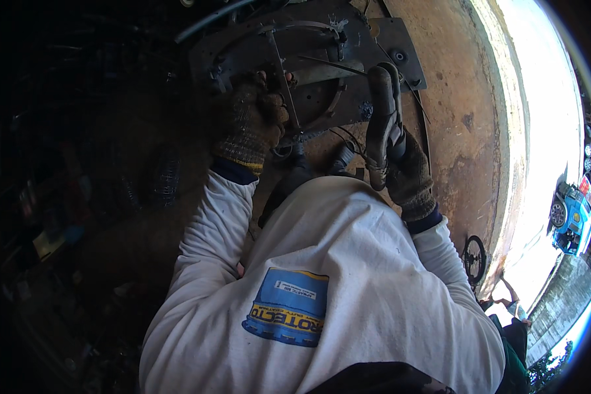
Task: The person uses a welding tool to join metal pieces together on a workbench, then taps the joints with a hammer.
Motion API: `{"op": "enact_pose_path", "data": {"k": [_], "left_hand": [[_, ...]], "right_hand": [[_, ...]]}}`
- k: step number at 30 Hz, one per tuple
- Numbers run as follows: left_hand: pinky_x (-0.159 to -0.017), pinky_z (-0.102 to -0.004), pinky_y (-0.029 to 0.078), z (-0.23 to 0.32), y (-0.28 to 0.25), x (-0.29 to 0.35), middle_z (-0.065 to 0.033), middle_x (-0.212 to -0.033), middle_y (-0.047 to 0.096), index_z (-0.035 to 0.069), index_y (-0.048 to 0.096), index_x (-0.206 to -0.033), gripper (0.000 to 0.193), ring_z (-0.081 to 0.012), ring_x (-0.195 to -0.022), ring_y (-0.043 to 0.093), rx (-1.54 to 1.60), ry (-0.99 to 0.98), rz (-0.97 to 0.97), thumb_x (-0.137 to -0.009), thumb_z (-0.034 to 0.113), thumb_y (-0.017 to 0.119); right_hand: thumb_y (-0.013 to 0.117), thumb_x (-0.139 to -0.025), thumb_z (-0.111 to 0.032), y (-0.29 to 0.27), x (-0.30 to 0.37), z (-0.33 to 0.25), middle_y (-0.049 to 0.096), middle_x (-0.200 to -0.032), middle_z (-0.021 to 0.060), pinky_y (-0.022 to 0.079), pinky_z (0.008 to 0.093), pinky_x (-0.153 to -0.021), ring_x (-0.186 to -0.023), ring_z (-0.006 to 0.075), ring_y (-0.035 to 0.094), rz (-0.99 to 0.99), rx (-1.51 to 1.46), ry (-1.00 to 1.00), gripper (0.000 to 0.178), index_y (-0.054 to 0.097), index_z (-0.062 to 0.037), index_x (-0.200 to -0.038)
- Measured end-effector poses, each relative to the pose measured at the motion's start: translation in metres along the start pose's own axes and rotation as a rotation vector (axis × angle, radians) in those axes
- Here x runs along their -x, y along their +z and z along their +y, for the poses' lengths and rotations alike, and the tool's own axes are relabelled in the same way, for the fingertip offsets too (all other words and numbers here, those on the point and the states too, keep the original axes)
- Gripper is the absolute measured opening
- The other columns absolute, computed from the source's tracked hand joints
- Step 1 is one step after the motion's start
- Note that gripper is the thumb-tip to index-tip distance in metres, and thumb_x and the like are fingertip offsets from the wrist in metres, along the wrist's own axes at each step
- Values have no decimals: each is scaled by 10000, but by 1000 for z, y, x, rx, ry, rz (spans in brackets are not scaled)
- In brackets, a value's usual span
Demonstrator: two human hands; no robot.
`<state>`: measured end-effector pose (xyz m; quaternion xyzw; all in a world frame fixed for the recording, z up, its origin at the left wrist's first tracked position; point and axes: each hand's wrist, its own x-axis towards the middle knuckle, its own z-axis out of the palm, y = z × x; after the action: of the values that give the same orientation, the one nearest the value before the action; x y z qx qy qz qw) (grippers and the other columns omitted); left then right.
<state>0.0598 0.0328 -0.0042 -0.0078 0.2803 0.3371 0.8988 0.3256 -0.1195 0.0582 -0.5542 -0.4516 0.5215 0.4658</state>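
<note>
My left hand [251, 121], in a worn knit glove, rests at the left side of a dark metal frame [368, 43]. Its fingers are curled by a thin flat metal bar [282, 72] that crosses the frame; bare fingertips show beside the bar. Shadow hides what they close on. A grey pipe-like piece [328, 72] lies just right of those fingertips. In my gloved right hand [410, 177] is a bulky dark welding electrode holder [382, 111], held upright. From its top a thin rod [331, 64] points left over the frame.
Curved strips and a round hole show on the frame. A dark cable [351, 138] runs below it near my feet. Brown bare ground [463, 118] lies to the right, with a wheel [474, 259], a person's arm [509, 289] and a blue vehicle [571, 217] beyond. Dark clutter fills the left.
</note>
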Motion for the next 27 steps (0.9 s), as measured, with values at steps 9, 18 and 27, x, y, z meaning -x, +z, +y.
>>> {"op": "enact_pose_path", "data": {"k": [9, 18, 27], "left_hand": [[-447, -286, 425, -12, 20, 4, -26, -578, 547, 31, 567, -1108, 402, -149, -429, 458, 0, 199, 73, -963, 381, 434], [-485, -278, 487, -10, 25, 4, -17, -557, 558, -34, 574, -1059, 468, -153, -460, 542, 1, 202, 167, -936, 409, 492], [-472, -284, 483, -13, 18, 3, -11, -620, 573, 109, 587, -1036, 350, -143, -496, 557, 32, 221, 99, -929, 429, 491]], "right_hand": [[665, -871, -212, 3, 0, 0, 554, -1229, 107, 419, 330, -971, -1135, 191, 535, 22, -14, -3, 590, 385, 19, -1336], [684, -857, -217, 2, 0, 5, 561, -1210, 97, 439, 323, -947, -1100, 180, 549, 33, -19, 2, 599, 394, 14, -1327], [667, -863, -195, -2, 5, 16, 533, -1256, 131, 403, 340, -991, -1161, 212, 521, 36, 10, -7, 616, 364, 35, -1347]]}}
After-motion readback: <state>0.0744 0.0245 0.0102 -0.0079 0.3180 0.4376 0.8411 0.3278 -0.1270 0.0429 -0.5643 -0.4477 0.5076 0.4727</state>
